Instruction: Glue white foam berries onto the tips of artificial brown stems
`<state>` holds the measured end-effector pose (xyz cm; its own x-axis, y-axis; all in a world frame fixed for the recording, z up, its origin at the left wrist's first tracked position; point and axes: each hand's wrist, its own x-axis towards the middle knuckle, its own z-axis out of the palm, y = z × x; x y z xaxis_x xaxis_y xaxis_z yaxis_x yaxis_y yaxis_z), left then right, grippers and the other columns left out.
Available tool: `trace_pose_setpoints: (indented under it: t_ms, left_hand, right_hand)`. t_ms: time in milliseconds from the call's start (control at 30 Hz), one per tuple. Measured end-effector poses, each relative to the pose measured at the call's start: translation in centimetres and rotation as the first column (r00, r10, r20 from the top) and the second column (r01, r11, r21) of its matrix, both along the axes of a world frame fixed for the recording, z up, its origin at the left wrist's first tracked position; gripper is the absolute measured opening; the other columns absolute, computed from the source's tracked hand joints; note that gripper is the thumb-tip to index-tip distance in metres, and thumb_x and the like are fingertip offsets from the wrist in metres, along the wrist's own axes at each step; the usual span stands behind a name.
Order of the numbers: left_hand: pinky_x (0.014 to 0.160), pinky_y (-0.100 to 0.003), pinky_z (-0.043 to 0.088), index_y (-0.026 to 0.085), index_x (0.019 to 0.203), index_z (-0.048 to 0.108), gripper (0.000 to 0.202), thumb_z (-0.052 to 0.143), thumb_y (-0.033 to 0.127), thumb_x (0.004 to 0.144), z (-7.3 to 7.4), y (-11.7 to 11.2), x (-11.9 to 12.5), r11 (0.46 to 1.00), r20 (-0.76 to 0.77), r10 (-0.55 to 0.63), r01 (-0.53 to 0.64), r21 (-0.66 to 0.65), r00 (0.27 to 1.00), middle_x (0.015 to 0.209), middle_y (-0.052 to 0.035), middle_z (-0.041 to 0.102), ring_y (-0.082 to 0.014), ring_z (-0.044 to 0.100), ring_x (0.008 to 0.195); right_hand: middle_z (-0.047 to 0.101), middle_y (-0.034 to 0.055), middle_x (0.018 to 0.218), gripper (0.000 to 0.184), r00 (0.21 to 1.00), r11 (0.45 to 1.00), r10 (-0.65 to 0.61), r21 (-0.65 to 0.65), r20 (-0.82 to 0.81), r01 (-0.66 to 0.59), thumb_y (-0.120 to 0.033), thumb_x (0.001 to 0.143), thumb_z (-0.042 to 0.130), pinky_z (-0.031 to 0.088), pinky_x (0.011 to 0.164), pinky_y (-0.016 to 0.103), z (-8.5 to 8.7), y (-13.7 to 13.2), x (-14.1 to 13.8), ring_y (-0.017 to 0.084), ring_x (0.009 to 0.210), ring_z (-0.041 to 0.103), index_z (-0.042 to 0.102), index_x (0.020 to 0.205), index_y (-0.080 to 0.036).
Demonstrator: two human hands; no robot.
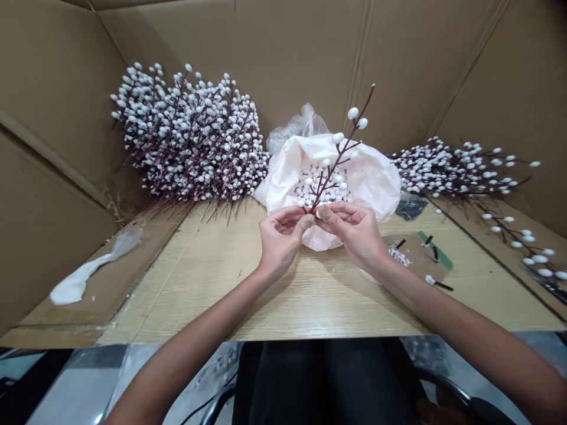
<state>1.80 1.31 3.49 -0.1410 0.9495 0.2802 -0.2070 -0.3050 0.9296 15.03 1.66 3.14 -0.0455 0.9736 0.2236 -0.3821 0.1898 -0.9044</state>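
Observation:
In the head view, a brown artificial berry branch [339,159] stands tilted up to the right, with several white berries on its upper twigs and bare twigs lower down. My left hand [286,233] is closed, pinching the branch near its lower end. Close against it, my right hand [354,230] pinches a white berry [318,213] at a low twig, partly hidden by the fingers. Tan wraps cover both thumb tips. Just behind the hands lies an open white plastic bag [376,171] with many loose white berries [305,183] inside.
A large pile of berry branches [195,136] fills the back left, and a smaller pile [447,168] lies at the right. Cardboard walls [301,53] enclose the table [199,283]. Small black-handled tools [443,285] and a cardboard piece [419,260] sit right; white glue-like material [73,286] lies left.

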Motion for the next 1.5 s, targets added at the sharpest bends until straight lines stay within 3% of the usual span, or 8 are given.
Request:
trace_pose_setpoints:
  t_ms: [300,633,767,933,1167,1300,1500]
  left_hand:
    - [0.069,-0.023,0.054,0.015,0.072,0.071,0.015,0.080,0.018,0.060,0.2,0.0,0.1,1.000,0.016,-0.011,0.011,0.015,1.000,0.073,-0.0031,0.073,-0.0122,0.067,0.067]
    - [0.078,-0.029,0.055,0.016,0.080,0.074,0.028,0.084,0.022,0.055,1.7,-0.4,-0.1,0.984,0.025,-0.171,0.172,-0.037,0.985,0.085,-0.0066,0.075,-0.0175,0.069,0.078]
    - [0.077,-0.028,0.055,0.015,0.077,0.073,0.026,0.084,0.020,0.054,2.4,0.0,0.0,0.982,-0.014,-0.181,0.180,-0.053,0.983,0.081,-0.0061,0.075,-0.0165,0.069,0.075]
    - [0.071,-0.028,0.056,0.014,0.074,0.073,0.024,0.084,0.017,0.054,5.4,0.4,0.4,0.981,-0.139,-0.195,0.194,-0.019,0.971,0.072,-0.0043,0.072,-0.0152,0.067,0.068]
    - [0.062,-0.027,0.055,0.013,0.070,0.074,0.010,0.078,0.019,0.063,10.5,0.1,1.3,0.960,-0.268,-0.235,0.266,0.085,0.934,0.068,-0.0054,0.071,-0.0139,0.064,0.060]
    - [0.054,-0.022,0.050,0.014,0.066,0.073,0.006,0.073,0.019,0.068,11.8,0.3,1.5,0.948,-0.303,-0.216,0.274,0.164,0.928,0.061,-0.0028,0.066,-0.0100,0.058,0.053]
    - [0.054,-0.022,0.047,0.013,0.068,0.072,0.008,0.072,0.021,0.068,13.5,0.5,2.0,0.935,-0.265,-0.147,0.222,0.278,0.953,0.059,-0.0005,0.063,-0.0085,0.055,0.053]
  right_hand:
    - [0.074,0.0031,0.079,0.023,0.999,1.000,-0.018,-0.005,-0.041,0.018,-0.034,0.064,0.081,0.056,0.086,0.035,0.1,-0.1,-0.2,0.016,0.077,0.071,0.072,0.076,-0.018]
    - [0.074,0.0017,0.080,0.022,0.998,1.000,-0.022,0.001,-0.059,0.022,-0.035,0.065,0.080,0.056,0.086,0.035,1.6,-0.1,0.6,0.015,0.077,0.070,0.071,0.078,-0.019]
    - [0.074,0.0021,0.079,0.023,0.997,0.999,-0.031,0.020,-0.065,0.033,-0.035,0.063,0.081,0.057,0.082,0.036,2.1,0.1,1.1,0.016,0.077,0.070,0.070,0.076,-0.019]
    - [0.072,0.0006,0.079,0.015,0.996,0.992,-0.037,0.120,-0.084,0.047,-0.031,0.066,0.079,0.059,0.076,0.032,3.9,0.5,1.9,0.014,0.077,0.068,0.072,0.075,-0.020]
    - [0.071,0.0005,0.078,0.015,0.996,0.964,-0.013,0.264,-0.092,0.037,-0.032,0.066,0.079,0.058,0.077,0.034,8.2,0.7,2.9,0.014,0.077,0.067,0.073,0.074,-0.021]
    - [0.070,0.0000,0.076,0.016,0.993,0.953,0.016,0.302,-0.116,0.020,-0.031,0.065,0.081,0.059,0.075,0.035,9.8,1.2,3.0,0.014,0.073,0.067,0.072,0.074,-0.021]
    - [0.071,-0.0005,0.078,0.011,0.993,0.913,0.063,0.407,-0.101,-0.017,-0.028,0.071,0.077,0.058,0.079,0.032,12.1,1.9,3.0,0.012,0.076,0.067,0.073,0.076,-0.020]
